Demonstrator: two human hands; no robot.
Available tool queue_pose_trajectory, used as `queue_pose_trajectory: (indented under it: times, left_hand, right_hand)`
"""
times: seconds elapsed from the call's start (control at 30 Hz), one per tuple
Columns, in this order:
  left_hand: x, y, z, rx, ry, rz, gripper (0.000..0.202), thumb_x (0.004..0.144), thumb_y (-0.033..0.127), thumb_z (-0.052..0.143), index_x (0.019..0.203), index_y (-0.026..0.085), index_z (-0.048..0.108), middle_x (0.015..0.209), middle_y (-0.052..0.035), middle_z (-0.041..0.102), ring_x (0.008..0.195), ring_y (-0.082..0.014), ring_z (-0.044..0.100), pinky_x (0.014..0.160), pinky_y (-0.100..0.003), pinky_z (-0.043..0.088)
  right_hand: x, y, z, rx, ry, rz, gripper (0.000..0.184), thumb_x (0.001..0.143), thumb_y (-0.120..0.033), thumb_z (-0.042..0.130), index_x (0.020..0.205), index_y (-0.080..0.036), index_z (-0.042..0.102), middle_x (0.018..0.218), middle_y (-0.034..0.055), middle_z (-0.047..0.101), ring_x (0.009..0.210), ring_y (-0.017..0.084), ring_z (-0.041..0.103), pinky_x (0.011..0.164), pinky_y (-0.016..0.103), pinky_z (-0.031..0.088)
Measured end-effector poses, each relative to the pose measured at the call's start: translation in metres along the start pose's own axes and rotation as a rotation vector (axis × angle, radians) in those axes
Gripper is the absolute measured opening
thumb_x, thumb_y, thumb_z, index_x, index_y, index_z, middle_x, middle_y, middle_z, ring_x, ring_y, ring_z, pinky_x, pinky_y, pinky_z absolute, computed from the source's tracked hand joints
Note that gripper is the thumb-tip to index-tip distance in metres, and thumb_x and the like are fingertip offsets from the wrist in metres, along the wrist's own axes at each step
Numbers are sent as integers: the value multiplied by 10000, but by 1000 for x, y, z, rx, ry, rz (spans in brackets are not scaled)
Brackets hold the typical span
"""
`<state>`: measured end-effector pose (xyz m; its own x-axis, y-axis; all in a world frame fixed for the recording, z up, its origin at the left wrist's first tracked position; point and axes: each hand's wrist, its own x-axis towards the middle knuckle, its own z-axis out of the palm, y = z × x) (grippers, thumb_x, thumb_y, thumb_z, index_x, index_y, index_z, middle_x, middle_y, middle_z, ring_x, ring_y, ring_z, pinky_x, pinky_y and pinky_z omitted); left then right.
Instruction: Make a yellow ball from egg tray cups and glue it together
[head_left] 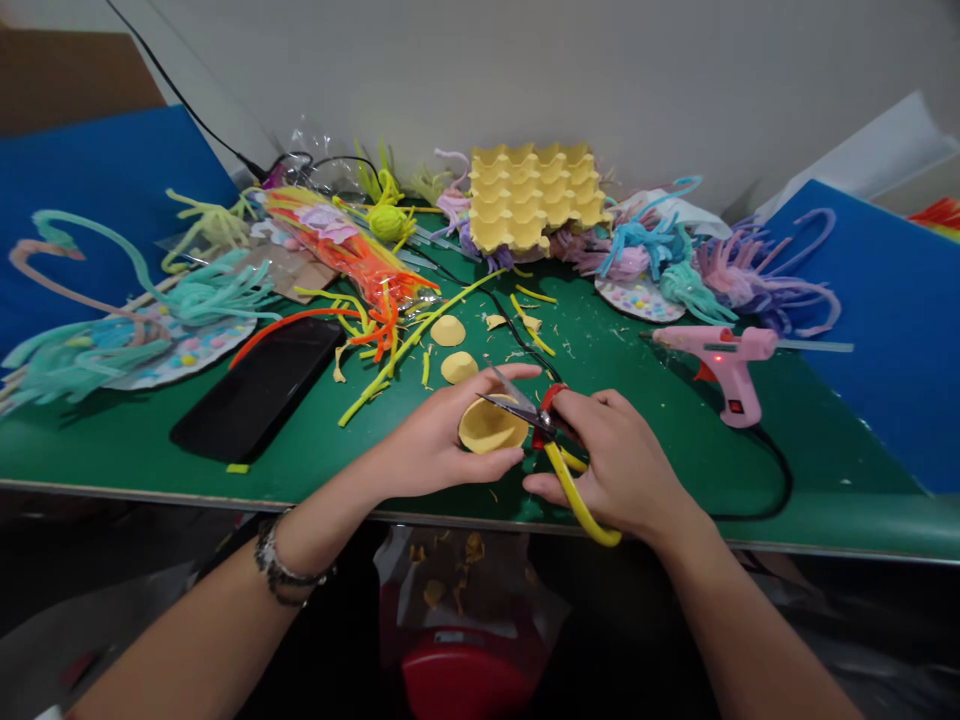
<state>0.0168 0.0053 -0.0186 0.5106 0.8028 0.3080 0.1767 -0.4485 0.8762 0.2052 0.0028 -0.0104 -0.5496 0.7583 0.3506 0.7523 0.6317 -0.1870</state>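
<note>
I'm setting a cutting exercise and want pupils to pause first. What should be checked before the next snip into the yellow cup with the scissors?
1. Left hand grips the egg-carton cup securely: ok.
2. Left fingers clear of the blades of the scissors: not ok, one finger lies right beside the upper blade.
3. Right hand holds the scissors by their yellow handles: ok.
4. Blades meet the cup's rim: ok.
5. Pink glue gun, red light on, stands apart from both hands: ok.
6. Its black cable clear of the right wrist: cannot tell.
</note>
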Motion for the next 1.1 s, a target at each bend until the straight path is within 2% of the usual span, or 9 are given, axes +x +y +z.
queue_pose_trajectory:
  times: [0.07,0.23,0.43,0.67,0.83,0.97,1.1]
  left_hand:
    - [0,-1,0,-13,-9,-9,215,716,206,596,917,179,525,1204,-97,559,907,-172,615,750,-264,498]
    - [0,-1,0,-65,-47,-55,409,728,230,582,1126,202,490,944,-43,647,764,-160,620,645,-255,500]
    - [0,-1,0,-37,-52,-40,437,728,225,579,1153,195,482,846,-31,641,709,-152,607,640,-248,497]
    - [-2,-1,-1,-10,6,-76,493,720,273,603,1191,219,467,925,-33,632,730,-153,602,612,-240,492]
    - [-1,-3,0,-54,86,-26,535,713,270,614,1215,198,444,1026,-61,618,900,-183,599,727,-262,496]
    - [-1,-1,0,-76,63,-54,560,714,223,593,1242,182,410,970,-47,621,746,-143,603,656,-244,491]
    - [0,4,-1,-102,47,-87,567,703,206,592,1241,189,413,891,-23,611,739,-142,607,649,-229,484]
  right_hand:
    - [0,0,0,5,-8,-1,490,752,-690,342,665,-212,413,558,-6,500,510,140,425,550,252,294]
    - [-2,0,0,6,-5,-4,490,760,-685,333,652,-215,415,541,-5,500,516,144,436,562,255,300]
    - [-2,0,-3,-15,29,-18,492,757,-686,357,627,-215,415,501,-16,468,508,142,421,560,252,310]
    - [-2,0,1,90,62,58,524,746,-710,343,576,-220,418,461,-24,416,472,132,398,503,237,290]
    - [-2,-2,3,105,-18,184,572,669,-760,390,779,-204,474,576,-3,516,505,159,450,481,244,301]
    - [-2,-3,3,32,-60,159,552,672,-736,422,801,-201,464,651,26,560,558,186,490,508,262,312]
    - [0,-3,1,15,-25,68,528,713,-726,362,741,-207,452,604,11,533,532,168,478,517,261,303]
